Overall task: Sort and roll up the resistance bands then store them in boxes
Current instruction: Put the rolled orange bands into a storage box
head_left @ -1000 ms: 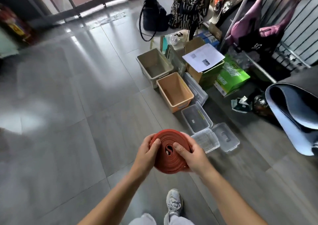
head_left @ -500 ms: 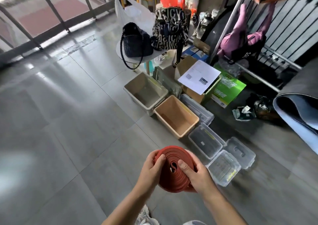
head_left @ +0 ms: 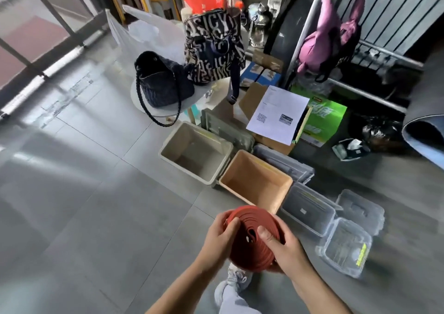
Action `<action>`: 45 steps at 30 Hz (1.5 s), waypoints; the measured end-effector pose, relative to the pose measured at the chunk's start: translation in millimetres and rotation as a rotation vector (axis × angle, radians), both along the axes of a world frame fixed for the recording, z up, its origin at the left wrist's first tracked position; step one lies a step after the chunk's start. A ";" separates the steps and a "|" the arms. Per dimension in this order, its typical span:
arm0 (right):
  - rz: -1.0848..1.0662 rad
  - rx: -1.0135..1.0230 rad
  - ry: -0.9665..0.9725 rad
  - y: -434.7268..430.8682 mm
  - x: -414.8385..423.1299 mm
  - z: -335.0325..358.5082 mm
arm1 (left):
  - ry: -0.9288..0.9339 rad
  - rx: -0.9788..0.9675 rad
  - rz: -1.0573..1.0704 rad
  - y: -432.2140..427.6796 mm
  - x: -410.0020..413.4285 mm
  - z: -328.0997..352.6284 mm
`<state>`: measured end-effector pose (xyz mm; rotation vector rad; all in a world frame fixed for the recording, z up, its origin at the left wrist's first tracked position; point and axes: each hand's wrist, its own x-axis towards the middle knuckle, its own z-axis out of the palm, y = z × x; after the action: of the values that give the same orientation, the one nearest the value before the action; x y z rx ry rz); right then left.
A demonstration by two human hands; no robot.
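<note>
A red resistance band (head_left: 252, 248), wound into a thick flat roll, is held in front of me above the floor. My left hand (head_left: 218, 239) grips its left edge, and my right hand (head_left: 286, 248) grips its right side with the thumb lying on the roll's face. Just beyond the roll stands an open orange box (head_left: 276, 181) with nothing in it. To its left is an open beige box (head_left: 168, 149). Right of the orange box lie a clear plastic box (head_left: 310, 212) and two more clear containers (head_left: 346, 248).
Behind the boxes stand a cardboard box with a printed sheet (head_left: 278, 114), a green carton (head_left: 324, 121), a small white table with two bags (head_left: 165, 83), and a clothes rack (head_left: 305, 34). A rolled mat (head_left: 427, 135) lies at the right. My shoe (head_left: 237, 280) is below the roll.
The view has come closer to the boxes and tilted up. The roll stays in both hands and now sits just in front of the orange box.
</note>
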<state>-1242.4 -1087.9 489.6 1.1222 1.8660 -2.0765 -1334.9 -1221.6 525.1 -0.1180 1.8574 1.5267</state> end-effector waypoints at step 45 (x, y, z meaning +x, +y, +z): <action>0.001 0.303 0.175 30.3 -235.0 -426.8 | 0.263 0.250 -0.531 7.2 -245.5 -471.3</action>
<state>-1477.4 -1057.6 62.8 1.0220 2.3248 -1.9959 -1580.4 -1214.4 53.8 0.6679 1.6859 1.4173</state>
